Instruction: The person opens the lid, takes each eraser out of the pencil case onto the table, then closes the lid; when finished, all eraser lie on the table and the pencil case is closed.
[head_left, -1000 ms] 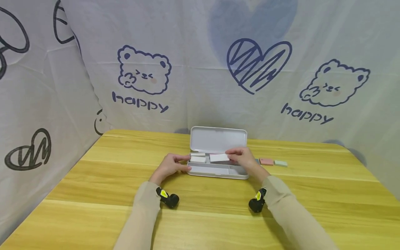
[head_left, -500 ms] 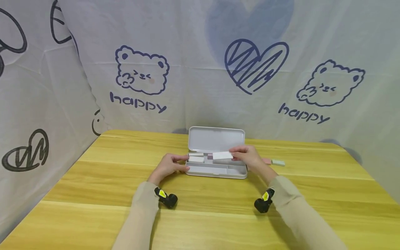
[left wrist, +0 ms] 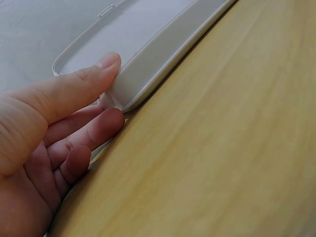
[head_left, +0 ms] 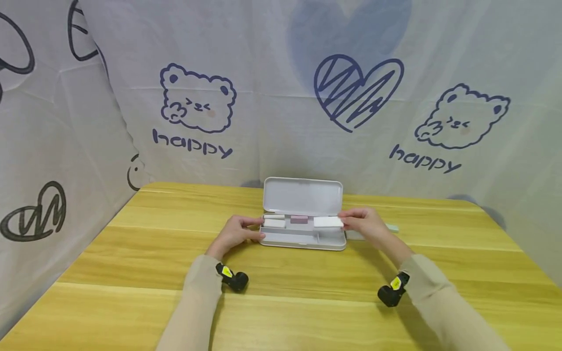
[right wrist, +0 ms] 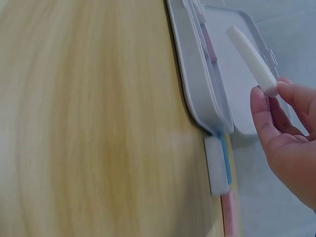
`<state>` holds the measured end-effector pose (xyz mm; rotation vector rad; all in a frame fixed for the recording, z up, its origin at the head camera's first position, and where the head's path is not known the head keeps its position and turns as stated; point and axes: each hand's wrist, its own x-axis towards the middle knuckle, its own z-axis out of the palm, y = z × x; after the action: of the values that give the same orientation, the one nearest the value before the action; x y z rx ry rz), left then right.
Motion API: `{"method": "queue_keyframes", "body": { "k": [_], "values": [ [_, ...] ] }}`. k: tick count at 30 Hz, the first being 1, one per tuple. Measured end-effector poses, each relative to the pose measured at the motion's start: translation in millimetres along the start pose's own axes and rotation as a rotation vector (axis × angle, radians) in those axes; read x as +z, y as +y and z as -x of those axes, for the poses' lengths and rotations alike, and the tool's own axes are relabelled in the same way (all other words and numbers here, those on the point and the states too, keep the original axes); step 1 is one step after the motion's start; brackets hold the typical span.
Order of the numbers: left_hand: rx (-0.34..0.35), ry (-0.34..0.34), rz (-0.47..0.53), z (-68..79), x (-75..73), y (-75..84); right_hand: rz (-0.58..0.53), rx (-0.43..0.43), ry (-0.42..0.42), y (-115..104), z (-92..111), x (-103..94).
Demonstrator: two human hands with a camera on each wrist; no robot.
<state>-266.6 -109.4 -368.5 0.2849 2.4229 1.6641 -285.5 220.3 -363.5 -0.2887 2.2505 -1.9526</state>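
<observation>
A white pencil case (head_left: 287,239) stands on the table with its lid (head_left: 303,196) raised at the back. My left hand (head_left: 237,231) grips its left end; the left wrist view has the thumb (left wrist: 84,81) on the upper edge and fingers lower down. Between the thumb and fingers of my right hand (head_left: 366,225), a white eraser (head_left: 327,222) is pinched by one end, held over the case's right part and tilted in the right wrist view. White erasers (head_left: 274,224) lie in the back left compartment, and a mauve eraser (head_left: 299,219) sits to their right.
Just right of the case, a white block (right wrist: 216,165), a blue block (right wrist: 226,155) and a pink block (right wrist: 229,212) lie on the wooden table (head_left: 290,302). A pale green block (head_left: 392,227) shows behind my right hand. Patterned cloth (head_left: 281,97) hangs beyond the table.
My right hand has moved right with the white eraser, uncovering the mauve eraser in the case. The left hand keeps its grip at the case's left end.
</observation>
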Motion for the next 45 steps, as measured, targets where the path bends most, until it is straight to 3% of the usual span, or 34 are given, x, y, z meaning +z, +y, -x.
{"method": "queue_keyframes", "body": {
  "k": [4,13,22,36,45],
  "values": [
    [0.004,-0.006,0.014,-3.3,-0.4,-4.4,-0.005,-0.002,0.003,2,7,-9.4],
    [0.006,0.002,0.030,-22.7,0.4,-32.9,-0.062,0.012,-0.008,5,24,-33.4],
    [0.008,0.011,0.022,-24.4,0.9,-36.1,-0.086,0.028,-0.001,10,37,-59.0],
    [0.000,0.024,0.019,-24.6,0.7,-35.4,-0.238,0.046,0.005,22,45,-95.3],
    [-0.022,0.030,0.014,-24.6,0.9,-35.0,-0.199,0.117,0.012,23,43,-104.7]
  ]
}}
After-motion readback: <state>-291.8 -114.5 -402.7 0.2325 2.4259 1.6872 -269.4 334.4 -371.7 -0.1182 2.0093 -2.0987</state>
